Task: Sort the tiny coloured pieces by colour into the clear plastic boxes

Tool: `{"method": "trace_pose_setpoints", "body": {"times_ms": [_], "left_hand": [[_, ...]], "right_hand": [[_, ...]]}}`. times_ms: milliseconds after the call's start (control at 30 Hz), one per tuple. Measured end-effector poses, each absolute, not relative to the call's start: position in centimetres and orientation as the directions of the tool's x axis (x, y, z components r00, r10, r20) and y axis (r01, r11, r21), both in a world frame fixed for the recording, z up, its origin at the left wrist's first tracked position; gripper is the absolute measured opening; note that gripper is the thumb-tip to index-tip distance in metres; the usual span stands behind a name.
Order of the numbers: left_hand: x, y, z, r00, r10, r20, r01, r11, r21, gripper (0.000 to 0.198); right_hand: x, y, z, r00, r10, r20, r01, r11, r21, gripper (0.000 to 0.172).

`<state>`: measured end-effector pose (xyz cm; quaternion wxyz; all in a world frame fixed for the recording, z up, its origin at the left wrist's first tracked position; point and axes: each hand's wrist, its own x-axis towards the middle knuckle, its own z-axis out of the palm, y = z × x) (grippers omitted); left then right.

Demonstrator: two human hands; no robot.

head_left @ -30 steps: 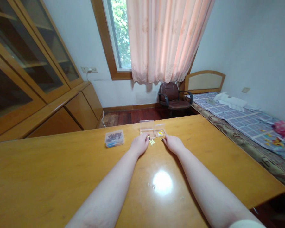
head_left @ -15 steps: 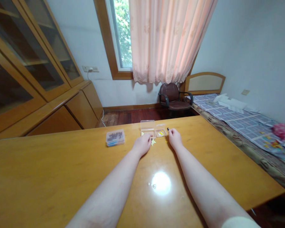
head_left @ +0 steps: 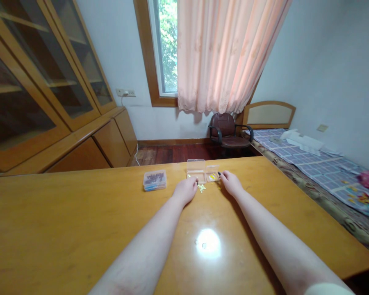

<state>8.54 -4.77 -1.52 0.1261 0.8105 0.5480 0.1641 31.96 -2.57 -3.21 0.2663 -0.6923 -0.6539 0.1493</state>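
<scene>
Two small clear boxes lie open side by side near the table's far edge. My left hand (head_left: 186,191) is closed at the front left of the larger clear box (head_left: 196,166), beside a small pile of pale yellow-green pieces (head_left: 202,188). What its fingers hold is too small to see. My right hand (head_left: 230,183) is closed at the right side of the smaller clear box (head_left: 212,176), which has yellow pieces inside. Anything between those fingers is too small to make out. A few orange-yellow bits (head_left: 219,187) lie on the table near it.
On the wooden table (head_left: 80,221), a closed clear box with dark pieces (head_left: 154,180) stands left of my left hand. Beyond the table is a brown armchair (head_left: 230,131). A bed (head_left: 313,164) is at the right, a glass-door cabinet (head_left: 89,125) at the left.
The view has shifted, so the scene sits slightly lower and further right. My left hand has drawn back slightly from the larger clear box's front. The boxes look the same.
</scene>
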Motion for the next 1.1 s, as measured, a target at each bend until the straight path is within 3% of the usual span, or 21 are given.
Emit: {"method": "trace_pose_setpoints", "body": {"times_ms": [100,333,433,533,667,833,1100], "left_hand": [[8.9,-4.9,-1.2,0.368,0.924,0.102,0.868,-0.381,0.317,0.024],[9.3,-5.5,-1.0,0.443,0.895,0.052,0.856,-0.440,0.270,0.024],[9.5,-5.6,-1.0,0.449,0.891,0.060,0.865,-0.450,0.222,0.023],[10.1,-5.9,-1.2,0.416,0.907,0.068,0.891,-0.422,0.170,0.024],[10.9,-6.3,-1.3,0.354,0.933,0.055,0.922,-0.359,0.148,0.031],[11.2,-6.5,-1.4,0.325,0.946,0.018,0.935,-0.324,0.144,0.033],[11.2,-6.2,-1.7,0.367,0.929,-0.047,0.923,-0.357,0.144,0.027]], "right_hand": [[32.5,-3.7,-3.1,0.059,0.990,0.126,0.846,0.018,-0.533,0.030],[32.2,-2.9,-2.2,0.063,0.991,0.115,0.806,0.017,-0.591,0.029],[32.1,-3.4,-1.4,0.022,0.999,0.025,0.885,-0.008,-0.465,0.034],[31.7,-4.6,-0.9,0.011,0.998,-0.068,0.980,-0.024,-0.200,0.045],[30.2,-5.9,-0.9,-0.031,0.997,-0.065,0.999,0.033,0.029,0.045],[28.8,-6.3,-1.1,-0.119,0.991,-0.063,0.984,0.126,0.124,0.034],[28.8,-6.0,-0.9,-0.164,0.977,-0.135,0.979,0.178,0.100,0.034]]}}
